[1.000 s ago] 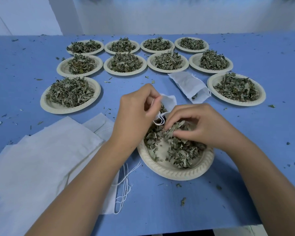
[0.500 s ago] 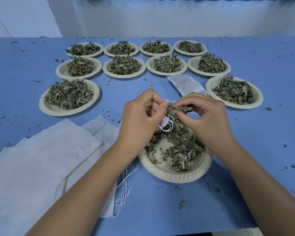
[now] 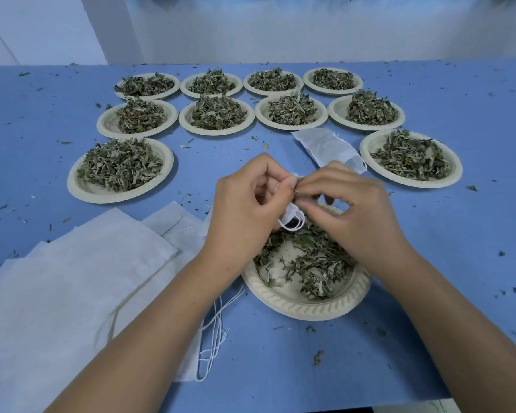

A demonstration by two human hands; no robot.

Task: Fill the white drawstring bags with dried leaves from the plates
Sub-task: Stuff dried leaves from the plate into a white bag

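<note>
Right hand (image 3: 352, 216) has come up off the near plate (image 3: 304, 305) to the bag (image 3: 292, 219) mouth, pinch of leaves gone in, grip narrow. Left hand (image 3: 248, 204) pinches bag rim, above plate's 12 o'clock. More scoops needed.

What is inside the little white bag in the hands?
The little white bag is held by the left hand and right hand. Its mouth looks dark; any leaves inside are hidden by cloth and fingers.
</note>
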